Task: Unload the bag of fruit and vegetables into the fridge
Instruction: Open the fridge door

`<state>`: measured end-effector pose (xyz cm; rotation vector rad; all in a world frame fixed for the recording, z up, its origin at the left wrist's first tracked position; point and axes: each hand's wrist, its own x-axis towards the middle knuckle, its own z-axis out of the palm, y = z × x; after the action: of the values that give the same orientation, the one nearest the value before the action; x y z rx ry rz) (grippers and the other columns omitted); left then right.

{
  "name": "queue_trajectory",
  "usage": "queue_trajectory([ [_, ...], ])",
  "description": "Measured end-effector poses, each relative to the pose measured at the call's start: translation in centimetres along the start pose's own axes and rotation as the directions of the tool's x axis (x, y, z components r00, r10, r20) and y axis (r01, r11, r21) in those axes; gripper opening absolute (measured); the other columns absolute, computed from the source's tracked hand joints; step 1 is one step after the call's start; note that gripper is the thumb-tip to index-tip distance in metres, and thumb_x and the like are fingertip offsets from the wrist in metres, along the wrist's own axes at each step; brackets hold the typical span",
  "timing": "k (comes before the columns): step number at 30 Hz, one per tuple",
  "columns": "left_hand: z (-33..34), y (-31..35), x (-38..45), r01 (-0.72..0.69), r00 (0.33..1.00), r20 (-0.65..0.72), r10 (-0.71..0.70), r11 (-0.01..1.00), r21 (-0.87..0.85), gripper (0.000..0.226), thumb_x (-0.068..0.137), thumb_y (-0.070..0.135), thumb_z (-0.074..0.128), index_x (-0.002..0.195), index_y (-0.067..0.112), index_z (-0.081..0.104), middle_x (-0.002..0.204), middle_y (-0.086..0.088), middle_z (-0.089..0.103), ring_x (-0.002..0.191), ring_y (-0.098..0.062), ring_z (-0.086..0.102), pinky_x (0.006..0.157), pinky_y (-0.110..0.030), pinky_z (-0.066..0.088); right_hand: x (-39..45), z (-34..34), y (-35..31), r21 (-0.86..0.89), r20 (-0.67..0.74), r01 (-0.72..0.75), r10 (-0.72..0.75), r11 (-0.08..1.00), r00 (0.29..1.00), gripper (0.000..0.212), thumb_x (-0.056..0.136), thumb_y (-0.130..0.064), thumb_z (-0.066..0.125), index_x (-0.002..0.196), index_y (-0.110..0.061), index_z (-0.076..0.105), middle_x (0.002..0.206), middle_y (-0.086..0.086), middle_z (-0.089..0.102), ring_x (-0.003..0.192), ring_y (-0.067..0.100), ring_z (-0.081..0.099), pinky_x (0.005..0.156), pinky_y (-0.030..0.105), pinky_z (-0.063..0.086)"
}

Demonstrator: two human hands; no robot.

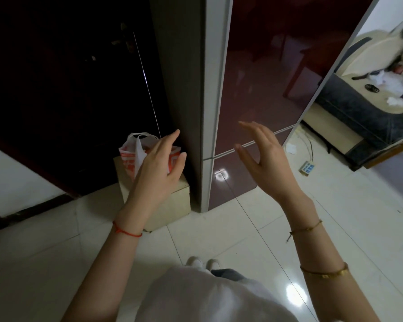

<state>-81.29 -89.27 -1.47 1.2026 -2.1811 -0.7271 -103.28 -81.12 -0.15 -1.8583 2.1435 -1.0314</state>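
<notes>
Both hands are up, each grip spread apart: left hand (pixel 159 166), right hand (pixel 263 159); crinkly plastic bag (pixel 132 156) at ten o'clock, shiny fridge (pixel 261 77) behind

A pale box (pixel 170 205) stands on the glossy white tile floor (pixel 335 228), close against a dark wooden door (pixel 68 89) that fills the far left. Over at the right edge of the floor a white power strip (pixel 307 168) lies with its cord trailing away, a crumpled scrap of paper (pixel 290 148) near it. Beyond sits a cream and grey sofa (pixel 363 117) strewn with small clutter.
</notes>
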Motion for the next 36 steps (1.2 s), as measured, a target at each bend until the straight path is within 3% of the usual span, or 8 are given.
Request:
queue_trajectory([
  [2,0.6,0.5,1.6,0.018,1.0,-0.003,-0.018,1.0,-0.015,0.054,0.102,0.03,0.047,0.153,0.023,0.031,0.155,0.003,0.038,0.13,0.002,0.035,0.093,0.003,0.031,1.6,0.0,0.1,-0.018,-0.024,0.058,-0.058,0.998,0.998,0.047,0.099,-0.029,0.055,0.142,-0.012,0.048,0.145,0.004,0.05,0.142,0.021,0.036,0.117,0.04,0.033],
  [4,1.2,0.8,3.3,0.016,1.0,-0.012,-0.016,0.999,-0.042,0.054,0.103,0.029,0.047,0.154,0.022,0.03,0.156,0.002,0.037,0.131,0.002,0.034,0.085,0.009,0.026,3.5,0.0,0.2,-0.041,-0.049,0.13,-0.132,0.991,0.99,0.047,0.099,-0.029,0.055,0.141,-0.011,0.048,0.145,0.005,0.05,0.142,0.022,0.037,0.117,0.042,0.033],
  [7,2.4,0.6,6.4,0.009,0.999,-0.043,-0.011,0.999,-0.05,0.055,0.103,0.03,0.048,0.154,0.019,0.03,0.157,-0.001,0.037,0.143,-0.014,0.035,0.11,-0.017,0.032,6.7,0.0,0.4,-0.117,-0.077,0.222,-0.231,0.968,0.97,0.049,0.099,-0.033,0.05,0.142,-0.01,0.047,0.147,0.007,0.047,0.143,0.025,0.035,0.118,0.045,0.032],
  [10,3.7,0.5,9.6,0.063,0.997,-0.048,-0.067,0.996,-0.069,0.059,0.101,0.032,0.05,0.154,0.017,0.028,0.158,-0.006,0.035,0.144,-0.02,0.034,0.113,-0.034,0.034,10.3,0.0,0.2,-0.216,-0.117,0.292,-0.321,0.932,0.94,0.051,0.099,-0.033,0.05,0.143,-0.008,0.046,0.149,0.009,0.045,0.146,0.028,0.031,0.119,0.047,0.029],
  [17,5.9,0.8,15.0,0.087,0.995,-0.029,-0.091,0.989,-0.119,0.066,0.102,0.03,0.049,0.156,0.008,0.018,0.159,-0.018,0.029,0.145,-0.028,0.033,0.116,-0.04,0.033,18.1,0.0,-1.3,-0.538,-0.082,0.397,-0.516,0.743,0.853,0.055,0.099,-0.027,0.048,0.15,-0.01,0.035,0.16,0.008,0.029,0.151,0.031,0.016,0.125,0.046,0.01],
  [22,6.9,1.4,17.4,0.093,0.996,0.018,-0.092,0.988,-0.124,0.065,0.104,0.03,0.045,0.156,0.005,0.014,0.161,-0.018,0.024,0.148,-0.03,0.027,0.118,-0.039,0.027,21.7,0.3,-1.6,-0.69,-0.024,0.421,-0.6,0.589,0.8,0.055,0.099,-0.023,0.048,0.15,-0.007,0.035,0.162,0.01,0.023,0.152,0.033,0.014,0.124,0.051,0.013],
  [28,7.6,1.8,18.4,0.115,0.993,0.001,-0.116,0.985,-0.129,0.061,0.104,0.024,0.044,0.154,0.0,0.019,0.159,-0.021,0.027,0.146,-0.031,0.031,0.115,-0.034,0.028,22.6,0.4,-1.3,-0.734,-0.026,0.403,-0.616,0.546,0.787,0.044,0.098,-0.025,0.048,0.136,-0.003,0.053,0.162,0.01,0.022,0.151,0.033,0.016,0.123,0.051,0.016],
  [36,7.0,1.7,18.3,0.111,0.994,-0.009,-0.112,0.99,-0.09,0.053,0.104,0.015,0.039,0.153,0.001,0.024,0.157,-0.017,0.033,0.143,-0.029,0.036,0.113,-0.03,0.03,22.1,0.6,-1.5,-0.731,-0.063,0.381,-0.612,0.566,0.788,0.042,0.097,-0.024,0.051,0.133,-0.005,0.054,0.163,0.01,0.02,0.152,0.031,0.015,0.125,0.045,0.01],
])
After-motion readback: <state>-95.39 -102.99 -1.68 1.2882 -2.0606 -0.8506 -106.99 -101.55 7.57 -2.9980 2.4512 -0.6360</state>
